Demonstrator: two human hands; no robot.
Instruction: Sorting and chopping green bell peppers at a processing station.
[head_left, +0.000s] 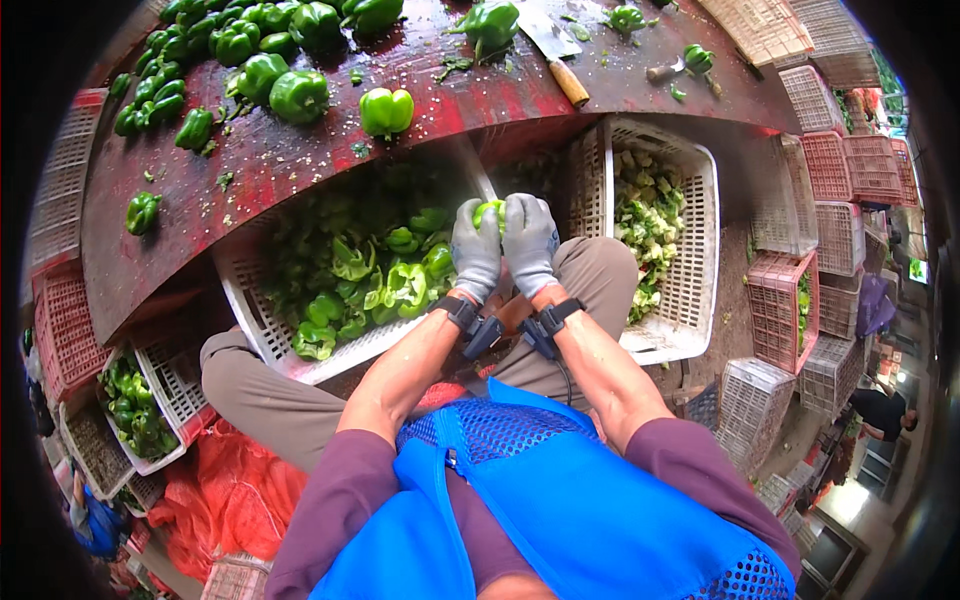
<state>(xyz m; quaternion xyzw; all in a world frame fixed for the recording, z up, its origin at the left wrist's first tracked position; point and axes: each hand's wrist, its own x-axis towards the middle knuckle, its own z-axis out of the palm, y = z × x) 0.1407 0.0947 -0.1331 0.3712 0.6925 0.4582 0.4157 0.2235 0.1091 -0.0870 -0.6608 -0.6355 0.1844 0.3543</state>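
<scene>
A green bell pepper (487, 212) is between my two hands, in front of the table's near edge. My left hand (475, 250), in a grey glove, is closed on its left side. My right hand (529, 245), also gloved, grips it from the right; the fingers hide most of it. Left of my hands, a white crate (345, 363) holds opened and split green peppers (405, 285) under the table edge. To the right, another white crate (703, 240) contains pale pepper cores and green trimmings (648, 210).
Whole green peppers (300, 97) are heaped on the red-stained table (440, 100). A cleaver (548, 40) with a wooden handle and a small knife (662, 74) lie there too. Stacked crates (780, 295) stand at the right. Red netting (225, 490) lies at the lower left.
</scene>
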